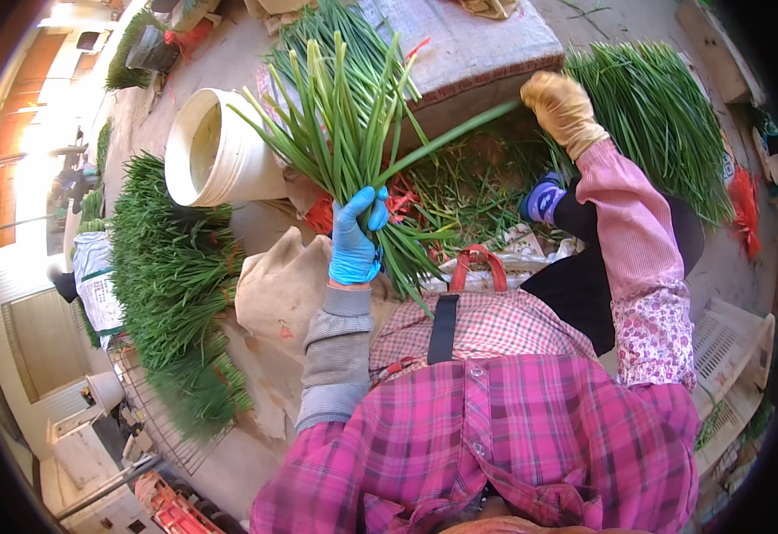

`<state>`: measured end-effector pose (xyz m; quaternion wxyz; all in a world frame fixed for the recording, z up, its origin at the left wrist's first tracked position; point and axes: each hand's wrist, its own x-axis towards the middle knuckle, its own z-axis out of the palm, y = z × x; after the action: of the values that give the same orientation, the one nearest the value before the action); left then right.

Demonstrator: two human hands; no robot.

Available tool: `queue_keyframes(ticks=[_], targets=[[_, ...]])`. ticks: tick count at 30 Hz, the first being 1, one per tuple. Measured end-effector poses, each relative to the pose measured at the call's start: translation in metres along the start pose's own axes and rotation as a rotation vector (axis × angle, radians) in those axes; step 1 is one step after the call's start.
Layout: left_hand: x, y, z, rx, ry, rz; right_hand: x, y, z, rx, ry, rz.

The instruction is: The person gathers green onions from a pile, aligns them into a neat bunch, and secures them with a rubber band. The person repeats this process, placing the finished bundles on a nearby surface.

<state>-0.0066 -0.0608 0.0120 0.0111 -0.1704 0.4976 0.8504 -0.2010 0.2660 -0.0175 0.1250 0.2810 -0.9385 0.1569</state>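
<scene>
My left hand, in a blue rubber glove, grips a bunch of garlic chives around its lower middle. Pale cut ends fan out above the fist, and the leaves hang below it. At the right, my right hand wears a tan glove, blurred by motion, with the fingers curled closed. A single chive leaf runs straight from the bunch to this fist, which appears to pinch its tip. Loose chive trimmings cover the ground beyond my lap.
A cloth-covered block bears more chives. A white bucket stands left of it. Stacked chive bundles lie at left and right. Red ties hang at far right, above a plastic crate. Beige sacking lies beside my left arm.
</scene>
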Motion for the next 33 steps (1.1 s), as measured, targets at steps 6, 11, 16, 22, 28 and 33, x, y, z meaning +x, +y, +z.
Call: queue_keyframes(ticks=[6, 11, 16, 22, 28, 33], targets=[[-0.034, 0.020, 0.005, 0.039, 0.129, 0.044, -0.007, 0.016, 0.012, -0.199, -0.372, 0.360], [-0.042, 0.023, -0.010, 0.113, 0.101, 0.067, -0.022, 0.003, 0.014, -0.108, -0.224, 0.189], [-0.047, 0.016, 0.008, 0.228, 0.166, 0.083, 0.007, -0.077, -0.037, 1.168, -0.211, 0.310], [-0.046, 0.014, 0.014, 0.538, 0.093, 0.108, -0.002, -0.122, -0.056, 1.462, -0.496, 0.425], [-0.037, 0.004, -0.022, 1.025, -0.069, 0.463, -0.007, -0.120, -0.064, 1.278, -0.652, 0.418], [-0.051, 0.009, -0.004, 0.234, 0.120, -0.022, 0.004, -0.085, -0.050, 2.437, -0.258, 0.342]])
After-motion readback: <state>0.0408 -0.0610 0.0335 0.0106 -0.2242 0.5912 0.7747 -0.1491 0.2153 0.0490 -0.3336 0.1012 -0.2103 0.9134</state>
